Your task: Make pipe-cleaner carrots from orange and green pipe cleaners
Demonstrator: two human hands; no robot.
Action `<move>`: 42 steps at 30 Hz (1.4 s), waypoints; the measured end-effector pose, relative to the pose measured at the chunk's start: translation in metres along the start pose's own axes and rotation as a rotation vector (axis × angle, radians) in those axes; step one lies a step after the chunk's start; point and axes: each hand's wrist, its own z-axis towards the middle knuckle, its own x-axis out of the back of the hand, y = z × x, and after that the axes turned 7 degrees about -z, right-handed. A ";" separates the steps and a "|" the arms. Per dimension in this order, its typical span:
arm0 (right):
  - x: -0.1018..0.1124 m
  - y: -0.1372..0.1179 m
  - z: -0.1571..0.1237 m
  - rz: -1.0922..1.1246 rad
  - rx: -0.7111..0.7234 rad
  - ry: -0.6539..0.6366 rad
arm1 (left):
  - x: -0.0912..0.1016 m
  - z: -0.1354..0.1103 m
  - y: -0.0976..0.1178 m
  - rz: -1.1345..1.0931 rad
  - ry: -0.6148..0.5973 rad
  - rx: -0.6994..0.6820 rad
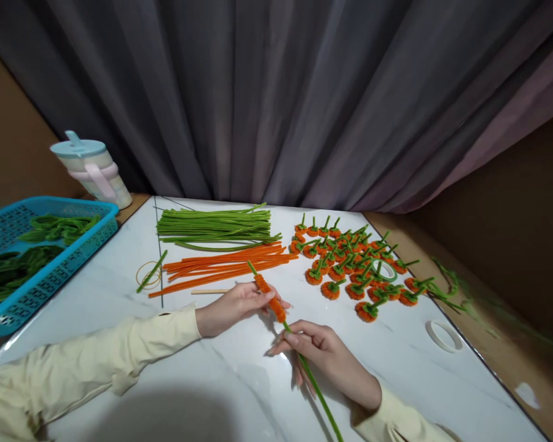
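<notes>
My left hand (239,305) pinches the orange wrapped part (271,299) of a green pipe cleaner (314,387) that runs diagonally over the white table (212,380). Just below the orange coil, my right hand (320,353) is closed around the green stem. Both sleeves are pale yellow. A thin wooden stick (211,291) lies just left of my left hand.
A bundle of green pipe cleaners (214,227) and a bundle of orange ones (225,267) lie behind the hands. Several finished orange-and-green pieces (350,261) sit at the right. A blue basket (37,255) of green pieces and a lidded cup (94,169) stand left. A white tape ring (443,336) lies right.
</notes>
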 end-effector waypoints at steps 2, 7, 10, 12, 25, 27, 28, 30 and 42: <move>0.000 0.001 0.001 0.003 0.006 0.002 | -0.001 -0.001 0.000 -0.004 -0.032 0.014; -0.001 0.000 0.001 0.013 0.002 -0.002 | 0.002 0.000 0.001 -0.176 -0.021 0.036; 0.001 -0.002 0.000 -0.044 -0.014 -0.051 | 0.006 0.002 0.001 -0.305 -0.028 0.047; 0.003 -0.002 -0.001 -0.102 -0.025 -0.090 | 0.010 0.004 0.001 -0.373 -0.045 0.085; 0.011 0.000 -0.002 -0.217 -0.055 -0.218 | 0.014 0.004 0.004 -0.449 -0.091 0.175; 0.011 -0.001 -0.002 -0.227 -0.054 -0.228 | 0.014 0.003 0.003 -0.429 -0.096 0.159; 0.012 -0.001 -0.002 -0.224 -0.052 -0.234 | 0.014 0.002 0.002 -0.426 -0.085 0.141; 0.013 -0.003 -0.002 -0.190 -0.043 -0.249 | 0.013 0.003 0.002 -0.435 -0.022 0.087; 0.030 0.000 0.005 0.400 0.057 -0.157 | 0.027 0.002 0.018 0.091 0.285 -0.468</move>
